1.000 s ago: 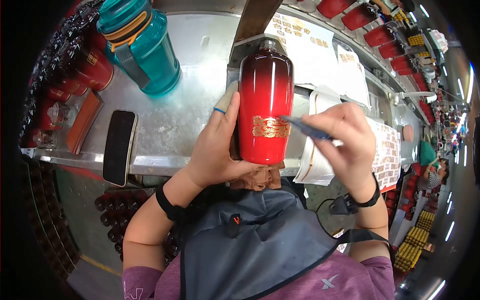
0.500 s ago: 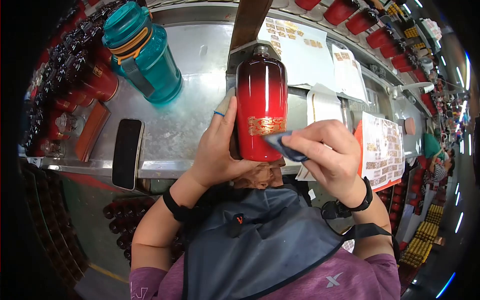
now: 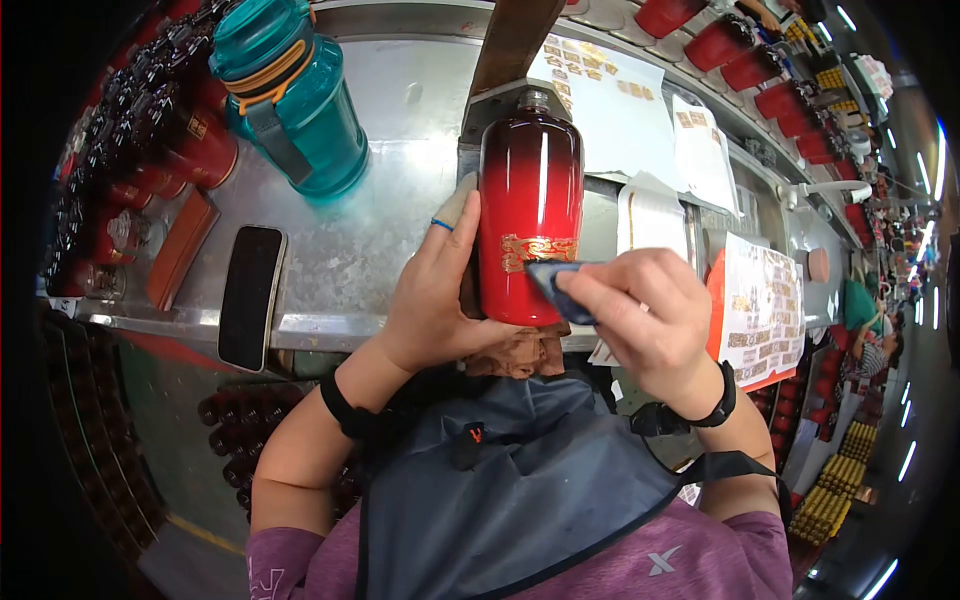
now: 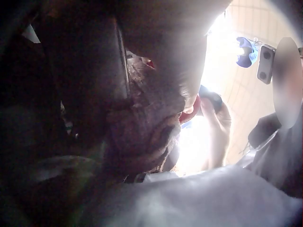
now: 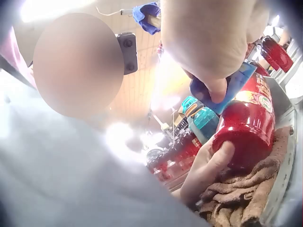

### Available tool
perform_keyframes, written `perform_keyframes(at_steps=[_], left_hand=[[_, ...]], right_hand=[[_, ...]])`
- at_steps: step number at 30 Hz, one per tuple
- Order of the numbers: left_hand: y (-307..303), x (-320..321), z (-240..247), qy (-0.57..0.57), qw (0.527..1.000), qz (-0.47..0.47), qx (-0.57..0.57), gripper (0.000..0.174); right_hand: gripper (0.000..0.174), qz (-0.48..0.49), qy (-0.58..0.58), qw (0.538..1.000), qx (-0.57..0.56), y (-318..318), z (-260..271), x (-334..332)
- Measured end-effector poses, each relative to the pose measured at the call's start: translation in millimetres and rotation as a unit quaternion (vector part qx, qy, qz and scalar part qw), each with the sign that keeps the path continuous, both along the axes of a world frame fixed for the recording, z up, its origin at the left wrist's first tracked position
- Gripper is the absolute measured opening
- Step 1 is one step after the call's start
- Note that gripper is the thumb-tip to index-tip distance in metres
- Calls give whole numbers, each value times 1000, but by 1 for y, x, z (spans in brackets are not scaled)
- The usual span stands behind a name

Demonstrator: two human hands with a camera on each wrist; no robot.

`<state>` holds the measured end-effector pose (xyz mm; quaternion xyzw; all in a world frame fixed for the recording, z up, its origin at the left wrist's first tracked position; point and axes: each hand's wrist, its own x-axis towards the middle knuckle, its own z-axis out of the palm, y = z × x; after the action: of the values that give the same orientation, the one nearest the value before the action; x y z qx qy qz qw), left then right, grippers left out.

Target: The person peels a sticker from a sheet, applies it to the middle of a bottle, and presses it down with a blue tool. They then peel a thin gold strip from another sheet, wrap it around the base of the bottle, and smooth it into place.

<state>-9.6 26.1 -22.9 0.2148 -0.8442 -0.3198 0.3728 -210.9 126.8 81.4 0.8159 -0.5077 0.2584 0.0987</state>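
A glossy red bottle [image 3: 530, 190], dark towards its neck, lies with its neck pointing away from me. My left hand [image 3: 430, 290] holds it, fingers along its left side and thumb across its base; one fingertip wears a pale cover with a blue band. A gold patterned band [image 3: 535, 245] crosses the lower part of the bottle. Between thumb and fingers, my right hand [image 3: 650, 315] pinches a flat blue scraper [image 5: 241, 85], its edge against the bottle at the gold band. Brown cloth [image 5: 236, 194] lies under the bottle's base. The left wrist view is mostly dark.
On the metal table [image 3: 400, 250] stand a teal water bottle [image 3: 300, 110] and a phone [image 3: 252, 295], with a brown case [image 3: 183, 250] beside them. Many red bottles [image 3: 195, 140] crowd the left. Sheets of gold decals [image 3: 760, 310] lie to the right.
My right hand has come down and left, carrying the scraper from the right end of the gold band to its lower middle. The left hand keeps its hold on the bottle.
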Motion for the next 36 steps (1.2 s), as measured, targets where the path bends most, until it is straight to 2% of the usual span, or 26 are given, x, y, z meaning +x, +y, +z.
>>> perform_keyframes(at_steps=[3, 5, 7, 9, 11, 13, 15, 16, 17, 19, 21, 23, 25, 27, 29, 31, 33, 36], left_hand=[[1, 1, -1, 5, 1000, -1, 17, 117], [2, 1, -1, 9, 999, -4, 39, 117], [1, 1, 0, 3, 1000, -2, 1, 116], [1, 2, 0, 1, 1000, -5, 10, 117], [1, 2, 0, -1, 1000, -7, 19, 118], [1, 1, -1, -3, 1000, -4, 9, 119], [0, 0, -3, 2, 1000, -12, 6, 118], [1, 0, -3, 5, 1000, -22, 5, 118], [0, 0, -3, 5, 1000, -24, 6, 118], [1, 1, -3, -3, 999, -35, 40, 118], [0, 1, -3, -5, 999, -37, 29, 118], [-2, 1, -2, -7, 999, -42, 20, 119], [-1, 2, -3, -40, 994, -45, 93, 118], [-3, 1, -3, -44, 995, -41, 79, 115], [-5, 0, -3, -52, 996, -35, 66, 113], [-8, -5, -2, -40, 996, -64, 41, 107], [-12, -7, -1, -34, 996, -66, 41, 106], [-10, -10, -6, -25, 997, -57, 36, 105]], right_hand=[[36, 4, -26, 999, 32, 0, 2, 1], [37, -12, -24, 1000, 7, -4, 2, -5], [35, 10, -50, 997, 57, -2, 6, -1], [33, 2, -70, 994, 84, -4, 10, -4], [31, -104, -59, 991, 64, -10, 11, -21], [31, -105, -58, 990, 77, -8, 15, -17], [29, -18, -139, 980, 144, -6, 14, -5], [25, -37, -194, 964, 180, -10, 12, -11], [23, -79, -213, 960, 163, -13, 8, -20], [24, -149, -153, 971, 110, -19, 11, -34], [24, -142, -156, 972, 108, -16, 17, -21], [23, 7, -179, 973, 146, -10, 17, -8], [23, -17, -190, 966, 172, -10, 8, -16], [25, -139, -193, 963, 129, -18, 5, -33], [29, -168, -213, 953, 136, -13, 6, -28], [32, 3, -63, 996, 61, -8, 2, -18], [33, 63, -50, 996, 43, 4, -6, -2], [33, 78, -53, 992, 85, 8, 7, 4]])
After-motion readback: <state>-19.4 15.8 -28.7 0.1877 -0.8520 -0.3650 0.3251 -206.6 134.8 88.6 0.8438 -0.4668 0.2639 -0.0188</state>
